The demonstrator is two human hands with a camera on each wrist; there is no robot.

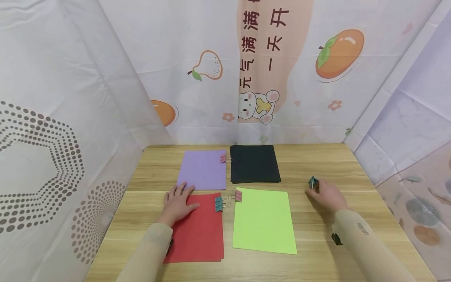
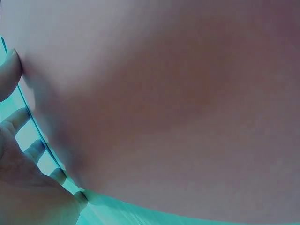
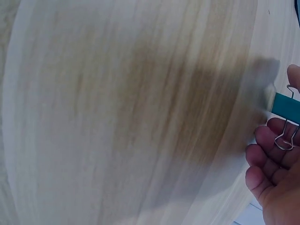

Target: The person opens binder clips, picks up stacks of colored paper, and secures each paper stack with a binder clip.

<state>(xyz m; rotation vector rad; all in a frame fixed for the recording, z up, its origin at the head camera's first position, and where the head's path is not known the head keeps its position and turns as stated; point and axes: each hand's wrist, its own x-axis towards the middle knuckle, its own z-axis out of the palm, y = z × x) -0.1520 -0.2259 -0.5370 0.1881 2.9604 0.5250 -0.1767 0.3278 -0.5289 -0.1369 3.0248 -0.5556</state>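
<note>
My left hand (image 1: 177, 205) lies with spread fingers on the upper left corner of a stack of red paper (image 1: 202, 235). Its fingertips reach up to the lower edge of the purple paper (image 1: 202, 172). A teal binder clip (image 1: 219, 204) grips the red stack's right edge near the top. Over the right side of the table, my right hand (image 1: 328, 196) holds another teal binder clip (image 3: 287, 108) between thumb and fingers. In the right wrist view, one wire handle of that clip shows against the fingers.
Bright green paper (image 1: 264, 223) lies beside the red stack, with a pink binder clip (image 1: 238, 196) on its upper left corner. Black paper (image 1: 254, 164) lies behind it. Another pink clip (image 1: 223, 158) sits on the purple paper. Printed curtains (image 1: 211, 98) enclose the wooden table (image 1: 260, 268).
</note>
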